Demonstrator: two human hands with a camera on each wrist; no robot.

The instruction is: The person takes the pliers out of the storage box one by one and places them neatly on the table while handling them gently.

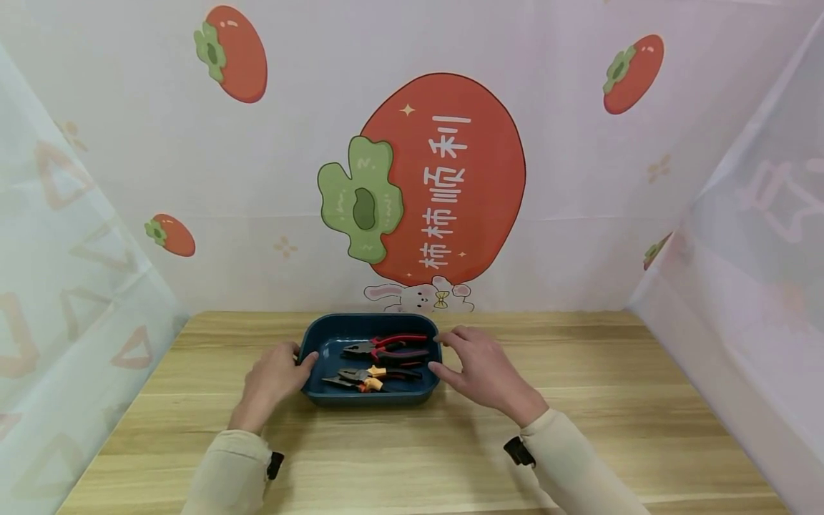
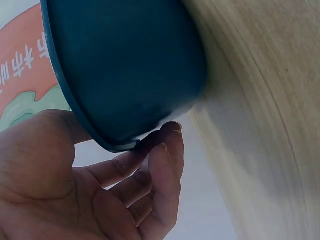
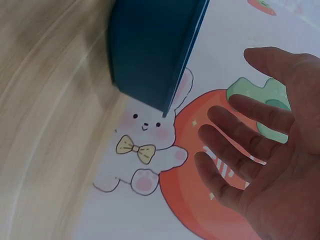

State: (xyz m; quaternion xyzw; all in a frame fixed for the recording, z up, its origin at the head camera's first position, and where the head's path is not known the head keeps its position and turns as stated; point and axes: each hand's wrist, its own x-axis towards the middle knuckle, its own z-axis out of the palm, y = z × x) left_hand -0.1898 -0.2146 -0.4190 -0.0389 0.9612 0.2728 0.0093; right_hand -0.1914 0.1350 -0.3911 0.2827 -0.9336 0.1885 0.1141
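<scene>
A dark blue rectangular tray (image 1: 370, 400) with rounded corners stands on the table. Several pliers lie inside it: red-and-dark-handled pliers (image 1: 380, 350) toward the back, yellow-and-black-handled pliers (image 1: 376, 373) nearer the front, and long-nosed pliers (image 1: 344, 383) beside those. My left hand (image 1: 277, 375) grips the tray's left end, thumb over the rim and fingers bent against the outside wall, as the left wrist view shows. At the right end, my right hand (image 1: 479, 368) is spread with its fingers loosely bent. In the right wrist view it stands apart from the tray wall (image 3: 150, 55).
The wooden table (image 1: 386, 458) extends to both sides of the tray and in front of it. Behind it rises a pale backdrop (image 1: 566, 179) printed with persimmons and a rabbit. Pale sheets (image 1: 759, 286) close off the left and right sides.
</scene>
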